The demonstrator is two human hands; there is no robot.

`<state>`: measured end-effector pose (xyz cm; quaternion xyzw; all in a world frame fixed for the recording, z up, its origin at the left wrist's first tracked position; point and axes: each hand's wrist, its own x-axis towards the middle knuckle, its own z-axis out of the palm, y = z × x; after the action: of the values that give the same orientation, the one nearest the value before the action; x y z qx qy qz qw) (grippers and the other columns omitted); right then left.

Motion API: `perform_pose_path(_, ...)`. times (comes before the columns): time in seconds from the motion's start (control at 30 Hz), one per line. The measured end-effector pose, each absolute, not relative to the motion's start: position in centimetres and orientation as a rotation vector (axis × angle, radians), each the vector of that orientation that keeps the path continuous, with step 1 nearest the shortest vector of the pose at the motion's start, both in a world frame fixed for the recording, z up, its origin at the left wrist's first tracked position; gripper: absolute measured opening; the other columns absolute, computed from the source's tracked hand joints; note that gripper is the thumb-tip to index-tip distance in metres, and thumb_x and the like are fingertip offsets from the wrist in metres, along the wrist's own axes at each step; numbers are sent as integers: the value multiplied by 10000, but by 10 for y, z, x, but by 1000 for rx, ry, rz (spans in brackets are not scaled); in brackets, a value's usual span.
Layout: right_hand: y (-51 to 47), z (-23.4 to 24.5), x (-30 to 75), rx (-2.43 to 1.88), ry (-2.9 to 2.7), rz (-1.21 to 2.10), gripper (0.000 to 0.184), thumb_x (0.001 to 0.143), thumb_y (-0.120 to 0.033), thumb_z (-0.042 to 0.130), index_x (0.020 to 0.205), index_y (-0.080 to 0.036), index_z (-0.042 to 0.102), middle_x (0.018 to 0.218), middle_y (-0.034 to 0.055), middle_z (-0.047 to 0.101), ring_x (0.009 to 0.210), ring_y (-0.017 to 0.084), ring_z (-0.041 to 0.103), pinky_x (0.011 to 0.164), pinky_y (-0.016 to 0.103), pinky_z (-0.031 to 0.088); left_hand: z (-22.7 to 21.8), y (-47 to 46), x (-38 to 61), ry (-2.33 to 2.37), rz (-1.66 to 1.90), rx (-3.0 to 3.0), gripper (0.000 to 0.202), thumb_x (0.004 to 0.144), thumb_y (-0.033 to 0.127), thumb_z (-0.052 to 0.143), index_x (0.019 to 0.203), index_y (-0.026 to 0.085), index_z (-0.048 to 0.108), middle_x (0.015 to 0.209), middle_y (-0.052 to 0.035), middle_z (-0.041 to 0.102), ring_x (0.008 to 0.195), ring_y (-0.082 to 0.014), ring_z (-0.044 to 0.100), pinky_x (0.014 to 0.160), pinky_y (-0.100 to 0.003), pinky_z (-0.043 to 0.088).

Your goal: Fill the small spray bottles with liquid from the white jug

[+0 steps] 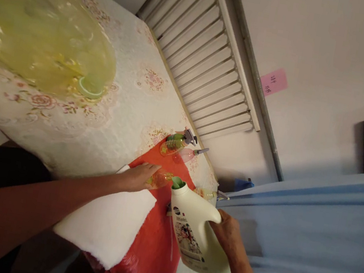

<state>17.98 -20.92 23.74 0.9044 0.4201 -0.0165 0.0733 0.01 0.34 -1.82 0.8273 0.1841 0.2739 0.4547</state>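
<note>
My right hand (227,231) grips the handle of a big cream detergent jug (192,231) with a green spout, tilted toward a small clear bottle (160,178). My left hand (138,177) is wrapped round that small bottle, which holds yellowish liquid and rests on a red plastic sheet (152,248). The jug's spout sits right at the small bottle's mouth. Two spray bottles lie just beyond on the red sheet: a yellow-green one (176,142) and a pinkish one (186,155).
A floral tablecloth (119,112) covers the table. A large yellow translucent container (43,24) looms at upper left. A white towel (111,222) lies over the red sheet. Louvered shutters (208,61), a pink note (274,82) and blue fabric (307,241) are at right.
</note>
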Motion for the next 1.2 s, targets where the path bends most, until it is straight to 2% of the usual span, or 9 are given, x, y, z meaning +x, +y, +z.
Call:
perform_pose_path(0.3, -207, 241, 174, 2723, 1260, -60, 190, 776, -316, 524, 731, -182, 651, 704, 58, 705, 689, 208, 654, 596, 258, 393, -15, 3, -2, 447, 675, 2035, 685, 805, 325, 690, 1429, 201, 436, 1407, -120, 557, 1286, -332, 507, 1056, -417, 426)
perform_pose_path(0.5, -207, 241, 175, 2717, 1262, -69, 180, 773, -300, 528, 739, -180, 657, 702, 53, 708, 692, 205, 651, 592, 254, 385, -13, 2, -4, 468, 673, 2045, 667, 809, 303, 688, 1420, 183, 449, 1390, -132, 571, 1254, -343, 524, 1041, -422, 431)
perform_pose_path(0.63, -207, 242, 174, 2722, 1249, -58, 180, 775, -298, 526, 729, -178, 652, 684, 49, 697, 687, 201, 646, 588, 254, 386, -13, 4, -3, 458, 669, 2044, 675, 804, 351, 699, 1412, 186, 456, 1373, -144, 581, 1267, -351, 524, 1037, -427, 438)
perform_pose_path(0.87, -209, 241, 177, 2706, 1251, -70, 201, 781, -304, 524, 784, -177, 679, 730, 57, 716, 706, 206, 659, 604, 260, 400, -12, 3, -3, 463, 677, 2092, 690, 818, 352, 686, 1427, 176, 415, 1387, -144, 571, 1262, -336, 532, 1042, -422, 442)
perform_pose_path(1.2, -207, 244, 173, 2706, 1227, -67, 170, 768, -281, 529, 763, -179, 664, 705, 47, 709, 700, 199, 656, 590, 251, 392, -16, 4, -2, 456, 670, 2097, 712, 812, 328, 687, 1446, 183, 398, 1405, -140, 558, 1275, -331, 525, 1054, -419, 436)
